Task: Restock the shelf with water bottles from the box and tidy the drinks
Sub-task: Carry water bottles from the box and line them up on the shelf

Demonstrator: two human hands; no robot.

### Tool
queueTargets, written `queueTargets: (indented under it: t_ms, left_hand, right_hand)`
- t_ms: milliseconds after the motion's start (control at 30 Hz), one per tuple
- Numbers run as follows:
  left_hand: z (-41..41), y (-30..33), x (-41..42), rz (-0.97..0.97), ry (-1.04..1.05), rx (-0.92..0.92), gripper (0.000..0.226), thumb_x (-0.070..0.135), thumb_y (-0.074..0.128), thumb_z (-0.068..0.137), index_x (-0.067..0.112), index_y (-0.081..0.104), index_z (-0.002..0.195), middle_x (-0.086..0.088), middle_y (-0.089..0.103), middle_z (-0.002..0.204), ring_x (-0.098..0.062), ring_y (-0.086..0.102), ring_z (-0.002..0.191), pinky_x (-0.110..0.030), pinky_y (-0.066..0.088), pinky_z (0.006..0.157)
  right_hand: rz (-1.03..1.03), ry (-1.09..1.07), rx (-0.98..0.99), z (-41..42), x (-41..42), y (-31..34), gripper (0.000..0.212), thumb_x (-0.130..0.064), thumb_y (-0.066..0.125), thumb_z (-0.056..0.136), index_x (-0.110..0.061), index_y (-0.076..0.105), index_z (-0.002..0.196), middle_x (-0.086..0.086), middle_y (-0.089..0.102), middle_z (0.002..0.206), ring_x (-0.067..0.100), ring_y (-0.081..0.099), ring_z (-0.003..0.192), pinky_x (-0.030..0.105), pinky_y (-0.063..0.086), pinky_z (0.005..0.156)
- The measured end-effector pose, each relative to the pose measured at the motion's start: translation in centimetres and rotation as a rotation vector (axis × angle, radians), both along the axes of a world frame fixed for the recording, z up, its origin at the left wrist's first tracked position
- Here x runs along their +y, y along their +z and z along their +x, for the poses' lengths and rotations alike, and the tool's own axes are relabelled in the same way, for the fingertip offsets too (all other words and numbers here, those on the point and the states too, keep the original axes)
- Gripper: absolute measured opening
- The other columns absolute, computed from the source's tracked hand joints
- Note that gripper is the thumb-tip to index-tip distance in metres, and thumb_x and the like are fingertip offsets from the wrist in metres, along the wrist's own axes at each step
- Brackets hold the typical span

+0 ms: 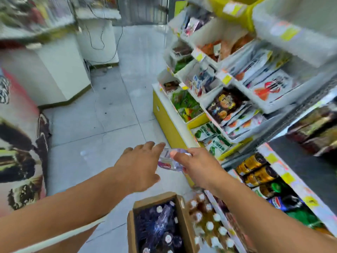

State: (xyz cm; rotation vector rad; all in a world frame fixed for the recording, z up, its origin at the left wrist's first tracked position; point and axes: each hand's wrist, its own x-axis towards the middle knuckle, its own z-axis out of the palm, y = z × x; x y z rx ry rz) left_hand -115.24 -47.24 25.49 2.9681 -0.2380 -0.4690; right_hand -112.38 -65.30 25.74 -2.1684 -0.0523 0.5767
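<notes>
The shelf point(284, 167) runs down the right, cans and soda on its lower tier. Below sits the box point(179, 212), open, with capped bottles left inside. Above it, the right hand point(196, 164) grips a clear bottle point(170, 162) in mid-air; the left hand point(138, 164) reaches toward it, fingers straight, holding nothing. This looks like the carry step; next, the bottle needs a free slot, set upright.

Brown cardboard box point(184, 223) of clear bottles with white caps, clear bottle point(168, 161) above the box with red-and-purple label, yellow shelf base point(169, 123) beyond it, pale grey tiled floor point(109, 115), green snack packets point(184, 105), gold cans point(255, 170)
</notes>
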Motion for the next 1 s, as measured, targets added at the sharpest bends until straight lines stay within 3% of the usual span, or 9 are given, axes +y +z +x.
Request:
queueTargets:
  t_ms: [200, 333, 467, 567, 667, 733, 833, 900, 1000]
  left_hand:
    - [3.5, 15.5, -4.1, -0.283, 0.012, -0.229, 0.07, 0.047, 0.07, 0.082, 0.037, 0.033, 0.14, 0.008, 0.05, 0.136, -0.02, 0.052, 0.121, -0.038, 0.047, 0.095]
    - [4.1, 25.3, -7.1, -0.47, -0.063, -0.253, 0.053, 0.049, 0.07, 0.082, 0.044, 0.042, 0.126, 0.016, 0.062, 0.117, -0.014, 0.062, 0.106, -0.027, 0.046, 0.079]
    - [4.4, 33.2, -10.4, -0.711, -0.141, -0.22, 0.041, 0.047, 0.075, 0.078, 0.05, 0.048, 0.108, 0.018, 0.069, 0.103, -0.005, 0.066, 0.093, -0.034, 0.053, 0.086]
    - [4.2, 37.5, -13.3, -0.87, -0.255, -0.188, 0.04, 0.039, 0.079, 0.078, 0.041, 0.055, 0.111, 0.028, 0.069, 0.093, 0.004, 0.066, 0.084, -0.019, 0.052, 0.074]
    - [4.2, 40.7, -17.0, -0.914, -0.385, -0.167, 0.023, 0.032, 0.077, 0.081, 0.036, 0.059, 0.095, 0.04, 0.061, 0.07, 0.016, 0.057, 0.067, -0.008, 0.04, 0.058]
    - [4.3, 42.9, -19.5, -0.915, -0.444, -0.13, 0.023, 0.045, 0.079, 0.074, 0.038, 0.06, 0.084, 0.032, 0.061, 0.063, 0.01, 0.053, 0.057, -0.014, 0.037, 0.055]
    - [4.7, 45.3, -23.4, -0.863, -0.572, -0.117, 0.034, 0.055, 0.078, 0.068, 0.042, 0.062, 0.094, 0.028, 0.069, 0.086, 0.01, 0.062, 0.075, -0.018, 0.05, 0.073]
    - [4.3, 46.8, -26.2, -0.844, -0.686, -0.122, 0.037, 0.055, 0.077, 0.071, 0.043, 0.061, 0.102, 0.028, 0.07, 0.095, 0.009, 0.065, 0.086, -0.023, 0.053, 0.083]
    - [3.2, 48.6, -29.9, -0.842, -0.801, -0.131, 0.028, 0.049, 0.078, 0.075, 0.049, 0.059, 0.095, 0.04, 0.065, 0.091, 0.018, 0.06, 0.084, -0.01, 0.045, 0.069]
  right_hand:
    - [-0.045, 0.07, -0.292, 1.9, -5.0, 20.2, 0.043, -0.059, 0.056, 0.093, -0.019, 0.072, 0.086, -0.009, 0.054, 0.05, 0.008, 0.048, 0.046, 0.032, 0.035, 0.048]
    - [0.042, -0.029, -0.504, 1.1, -7.7, 30.8, 0.058, -0.064, 0.059, 0.087, -0.018, 0.042, 0.057, -0.009, 0.03, 0.047, 0.01, 0.027, 0.046, 0.03, 0.021, 0.048]
    - [0.237, -0.121, -0.667, -0.7, -10.6, 38.7, 0.025, -0.05, 0.068, 0.086, -0.027, 0.072, 0.08, 0.0, 0.058, 0.057, 0.008, 0.048, 0.055, 0.028, 0.039, 0.054]
    - [0.211, -0.174, -0.711, -2.5, -12.9, 41.8, 0.02, -0.049, 0.074, 0.082, -0.043, 0.066, 0.099, -0.021, 0.057, 0.064, -0.003, 0.049, 0.056, 0.012, 0.036, 0.057]
    - [0.167, -0.29, -0.709, -4.0, -15.7, 43.1, 0.045, -0.059, 0.079, 0.071, -0.06, 0.049, 0.104, -0.027, 0.057, 0.104, -0.017, 0.056, 0.083, 0.005, 0.04, 0.072]
    - [0.179, -0.375, -0.731, -4.8, -17.8, 44.0, 0.055, -0.063, 0.082, 0.067, -0.062, 0.046, 0.109, -0.023, 0.061, 0.11, -0.009, 0.06, 0.092, 0.014, 0.046, 0.083]
    - [0.245, -0.457, -0.78, -6.3, -21.0, 45.6, 0.061, -0.046, 0.085, 0.073, -0.046, 0.054, 0.126, -0.008, 0.073, 0.109, 0.014, 0.072, 0.095, 0.044, 0.057, 0.09]
    - [0.172, -0.537, -0.835, -8.0, -23.0, 46.6, 0.06, -0.043, 0.083, 0.077, -0.044, 0.052, 0.129, -0.009, 0.073, 0.112, 0.014, 0.072, 0.098, 0.046, 0.055, 0.095]
    - [0.019, -0.677, -0.908, -10.2, -25.8, 47.6, 0.065, -0.06, 0.077, 0.074, -0.052, 0.046, 0.13, -0.017, 0.07, 0.114, 0.007, 0.068, 0.103, 0.042, 0.053, 0.096]
